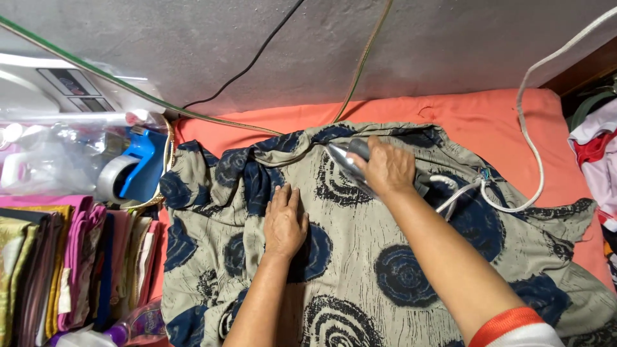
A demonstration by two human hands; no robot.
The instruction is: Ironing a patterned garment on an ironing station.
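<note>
The orange padded surface [514, 122] fills the far and right part of the scene. On it lies the beige garment [360, 257] w/ dark blue round patterns, spread in the centre and reaching to the near edge. It is still bunched into folds at the far left.

Risks, as I judge them. The iron [350, 160] stands at the far middle of the garment, w/ its tip pointing left, toward the folds. If it goes over them while they are not flattened, it may press creases into the cloth. The left hand [285, 222] lies just near and left of the iron, so the hot plate could touch the fingers if the two come closer. The white cord [533, 154] loops across the right part of the garment and up to the far right; it may drag on the cloth or catch there. If the iron rests too long in one place, the fabric may scorch.

Pose. The right hand [387, 168] is closed over the iron's handle, and the forearm comes in from the near right w/ an orange-and-white sleeve end. The left hand is open and flat, palm down, fingers together and pointing far, holding the cloth down; its arm comes from the near centre.

At the left are a stack of folded fabrics [71, 263] and a blue tape dispenser [138, 164].
</note>
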